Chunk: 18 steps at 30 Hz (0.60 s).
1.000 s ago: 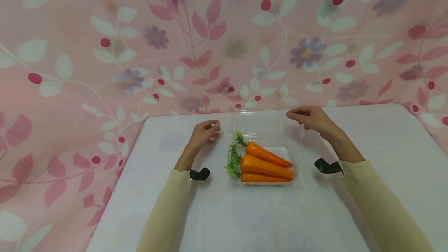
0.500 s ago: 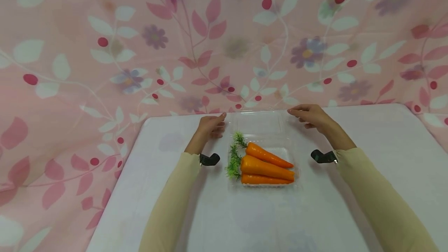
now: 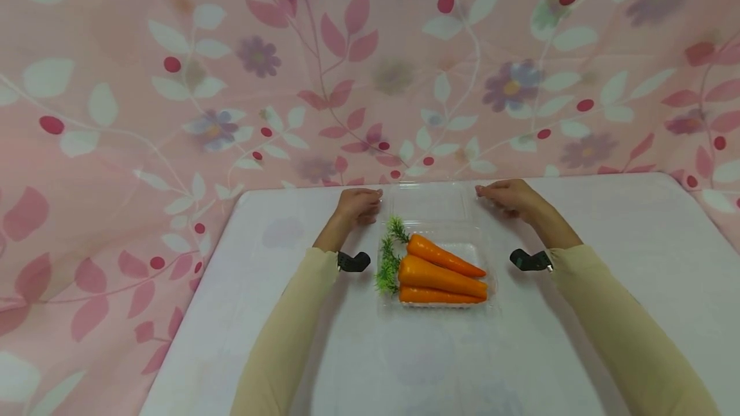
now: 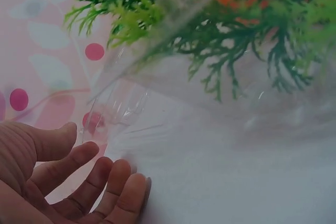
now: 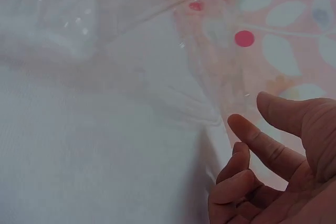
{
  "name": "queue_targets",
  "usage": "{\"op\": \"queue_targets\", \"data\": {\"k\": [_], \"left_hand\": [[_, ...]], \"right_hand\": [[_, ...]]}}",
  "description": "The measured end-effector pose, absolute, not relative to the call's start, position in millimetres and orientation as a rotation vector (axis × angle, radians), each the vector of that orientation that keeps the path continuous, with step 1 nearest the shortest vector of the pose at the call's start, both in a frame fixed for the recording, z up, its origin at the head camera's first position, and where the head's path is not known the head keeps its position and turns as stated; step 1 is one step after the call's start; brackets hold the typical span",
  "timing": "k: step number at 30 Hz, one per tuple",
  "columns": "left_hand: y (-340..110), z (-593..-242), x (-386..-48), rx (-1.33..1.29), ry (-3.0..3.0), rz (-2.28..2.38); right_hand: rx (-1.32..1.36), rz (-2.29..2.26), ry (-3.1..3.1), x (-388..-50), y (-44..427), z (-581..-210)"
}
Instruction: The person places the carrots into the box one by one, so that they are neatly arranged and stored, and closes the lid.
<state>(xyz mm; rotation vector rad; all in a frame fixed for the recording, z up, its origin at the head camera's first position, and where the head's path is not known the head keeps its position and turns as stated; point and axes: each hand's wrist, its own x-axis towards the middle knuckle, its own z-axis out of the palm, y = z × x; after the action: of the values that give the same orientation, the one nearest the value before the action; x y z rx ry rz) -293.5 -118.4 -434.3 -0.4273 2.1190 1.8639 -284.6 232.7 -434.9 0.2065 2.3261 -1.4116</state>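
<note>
An open clear plastic clamshell box [image 3: 474,250] lies on the table in the head view, its lid [image 3: 429,203] folded back toward the cloth. Orange carrots [image 3: 440,275] with green leafy tops [image 3: 387,268] fill its base, tips pointing right. Beside the lid's left edge is my left hand [image 3: 360,206]; in the left wrist view its thumb and bent forefinger stand slightly apart near the clear edge. At the lid's right side, my right hand [image 3: 511,199] has thumb and forefinger apart, a fingertip by the lid corner [image 5: 212,119]. Whether either hand touches the plastic is unclear.
A white-covered table [image 3: 416,364] carries the box. Behind it hangs a pink floral cloth [image 3: 347,69], meeting the far table edge close to the lid. Black wrist-worn devices [image 3: 354,262] jut inward from both sleeves.
My left hand has moved right and forward to the lid's left edge. My right hand stays near the lid's right edge, its wrist shifted slightly inward. The box and carrots stay in place.
</note>
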Motion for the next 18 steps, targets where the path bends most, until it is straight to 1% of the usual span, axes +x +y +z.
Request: {"op": "queue_targets", "data": {"k": [9,18], "left_hand": [[-116,-436,-292,-0.444,2.122,1.918],[-112,-433,-293,-0.481,2.025,2.021]], "right_hand": [[0.182,-1.408,2.311,-286,229,-434],[0.2,-1.503,2.255,-284,231,-423]]}}
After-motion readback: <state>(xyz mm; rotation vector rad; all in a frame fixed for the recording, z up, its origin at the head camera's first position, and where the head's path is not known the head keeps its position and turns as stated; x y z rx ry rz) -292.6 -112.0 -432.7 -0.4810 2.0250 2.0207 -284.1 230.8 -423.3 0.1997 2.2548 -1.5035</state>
